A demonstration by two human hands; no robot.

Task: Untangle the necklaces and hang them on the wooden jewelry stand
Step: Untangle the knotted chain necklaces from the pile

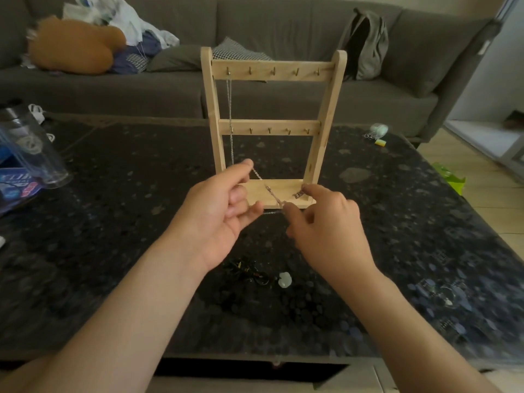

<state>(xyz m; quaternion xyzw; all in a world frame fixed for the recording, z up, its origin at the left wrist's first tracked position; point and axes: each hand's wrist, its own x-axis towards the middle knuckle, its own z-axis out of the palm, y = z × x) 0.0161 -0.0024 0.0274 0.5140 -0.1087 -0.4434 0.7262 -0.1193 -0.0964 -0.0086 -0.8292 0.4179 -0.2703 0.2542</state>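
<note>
**Head view**

1. Container: a clear jar [34,148] lies tilted on the table [113,222] at 9 o'clock in the frame. A pale coil shows through its wall; what it is cannot be told. A blue box [17,188] lies just beside the jar at 7 o'clock.

2. Left hand [218,219]: forearm enters from 7 o'clock, palm turned inward, lower fingers curled. The uppermost fingertips pinch the upper end of a silver chain [259,177].

3. Right hand [329,225]: forearm enters from 5 o'clock, back of hand up. The fingertips pinch the lower end of the chain. The forefinger is extended, with its tip just beside a clasp [298,195].

4. Chain position: it runs taut between the hands, from 10 o'clock down to 4 o'clock, in front of the base of the stand [283,66]. The stand is upright on the table at 12 o'clock of the hands.

5. Hung chain [230,109]: it hangs from the leftmost hook on the top rail and ends just above the left fingertips.

6. A black tangle [246,272] lies on the table at 6 o'clock of the hands. A white pendant [284,280] is just beside it at 3 o'clock.
</note>
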